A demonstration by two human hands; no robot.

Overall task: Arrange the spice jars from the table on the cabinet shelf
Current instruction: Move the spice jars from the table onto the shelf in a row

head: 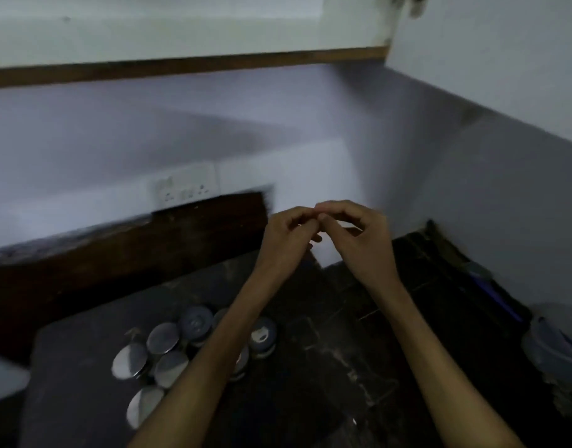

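Pic is dim and pretty blurry, so lots of detail is lost. The spice jars (168, 354) sit bunched on the dark table (84, 367) at near left, seen from above, so it's mostly round lids: a few shiny metal ones, a couple darker grey ones w/ some kind of mark on top. Can't read any label or brand on them. The left forearm crosses right over the cluster and hides part of it, so can't get a count.

Both hands are up, mid-frame, past the jars. Left hand (287, 236) and right hand (355, 234) have curled fingers, tips touching each other, not grasping a jar. Whether smth tiny is pinched between them, can't tell.

Far left on the wall there's a switch/socket plate (187, 187), no readable markings. The cabinet (181, 37) is cut off at the top, only its underside and wooden edge show. Near right, a pale plastic container (556, 341), cropped by the frame.
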